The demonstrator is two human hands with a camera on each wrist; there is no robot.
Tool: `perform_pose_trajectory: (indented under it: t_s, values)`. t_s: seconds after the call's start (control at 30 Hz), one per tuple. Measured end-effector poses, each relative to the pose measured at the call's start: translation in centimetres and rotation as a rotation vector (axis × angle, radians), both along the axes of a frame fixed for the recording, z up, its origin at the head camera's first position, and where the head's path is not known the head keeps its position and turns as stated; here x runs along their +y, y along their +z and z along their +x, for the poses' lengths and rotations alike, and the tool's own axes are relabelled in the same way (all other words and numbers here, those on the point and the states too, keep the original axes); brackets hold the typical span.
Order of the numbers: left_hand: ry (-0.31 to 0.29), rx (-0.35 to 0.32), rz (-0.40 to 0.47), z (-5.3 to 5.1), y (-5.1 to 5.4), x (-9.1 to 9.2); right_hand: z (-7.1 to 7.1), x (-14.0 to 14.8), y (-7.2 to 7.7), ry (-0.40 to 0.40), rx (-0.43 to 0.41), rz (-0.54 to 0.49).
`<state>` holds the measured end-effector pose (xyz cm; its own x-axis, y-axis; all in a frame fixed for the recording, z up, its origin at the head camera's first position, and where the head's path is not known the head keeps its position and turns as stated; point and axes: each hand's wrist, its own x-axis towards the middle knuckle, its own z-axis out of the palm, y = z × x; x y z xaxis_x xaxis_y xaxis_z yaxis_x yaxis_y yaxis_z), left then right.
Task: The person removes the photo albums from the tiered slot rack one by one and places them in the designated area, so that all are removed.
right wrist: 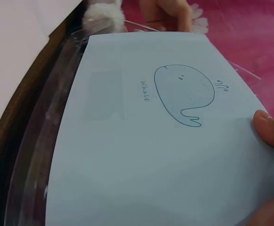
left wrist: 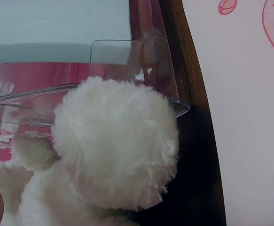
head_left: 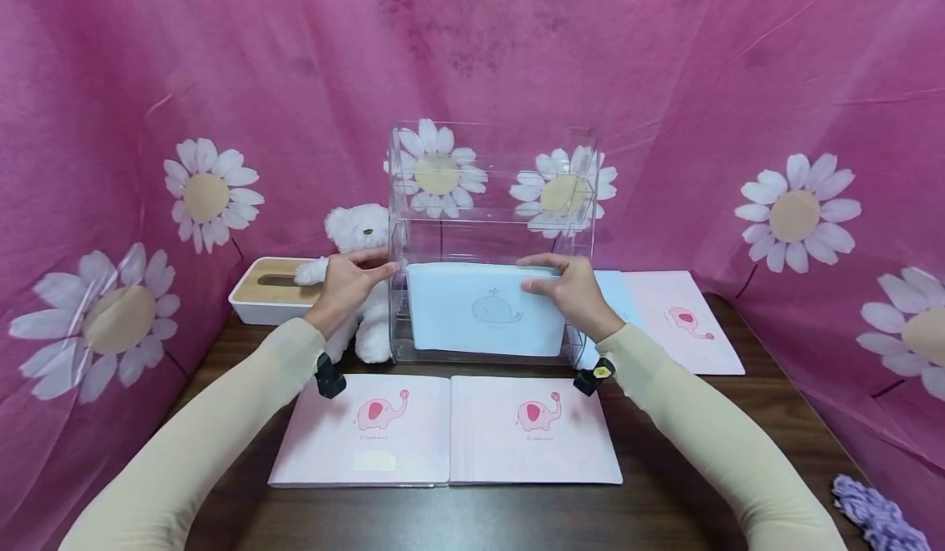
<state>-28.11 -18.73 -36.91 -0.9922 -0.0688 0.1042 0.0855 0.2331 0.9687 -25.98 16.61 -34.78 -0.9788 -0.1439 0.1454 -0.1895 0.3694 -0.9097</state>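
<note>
A light blue booklet (head_left: pixel 450 309) with a whale drawing stands tilted in the lower part of a clear plastic rack (head_left: pixel 490 221). My right hand (head_left: pixel 579 295) holds its upper right edge, the thumb (right wrist: pixel 268 128) lying on the cover in the right wrist view. At the rack's left side, my left hand (head_left: pixel 349 284) grips the side wall between thumb and fingers. Part of that hand also shows in the left wrist view. A white plush bear (left wrist: pixel 118 141) sits against the rack's left side, partly behind my left hand.
Two pink elephant booklets (head_left: pixel 372 432) lie side by side in front of the rack. To the right, another pink booklet (head_left: pixel 679 321) partly covers a blue one (head_left: pixel 620 293). A white box with a wooden lid (head_left: pixel 269 313) stands left; purple yarn (head_left: pixel 878 514) lies front right.
</note>
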Motion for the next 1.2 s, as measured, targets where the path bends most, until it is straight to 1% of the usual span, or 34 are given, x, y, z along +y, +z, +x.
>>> perform_pose_trajectory:
  t_s: [0.2, 0.43, 0.57, 0.87, 1.03, 1.2]
  values:
    - [-0.002, -0.002, -0.018, 0.1, 0.2, 0.0, 0.0, 0.6, 0.8, 0.004, -0.059, -0.069]
    - [-0.008, -0.022, -0.023, 0.2, 0.2, 0.0, 0.1, 0.9, 1.2, 0.009, -0.047, -0.096]
    - [-0.009, -0.018, -0.026, 0.2, 0.2, 0.0, 0.1, 1.2, 1.5, 0.004, -0.052, -0.108]
    - [-0.012, 0.009, -0.034, 0.2, 0.3, 0.0, 0.6, 2.3, 2.4, 0.016, -0.011, -0.12]
    - [-0.012, 0.01, -0.022, 0.2, 0.2, 0.0, 1.1, 3.2, 3.1, 0.03, 0.016, -0.169]
    - [-0.008, 0.012, -0.025, 0.2, 0.2, 0.0, 1.7, 4.4, 3.8, 0.057, 0.043, -0.271]
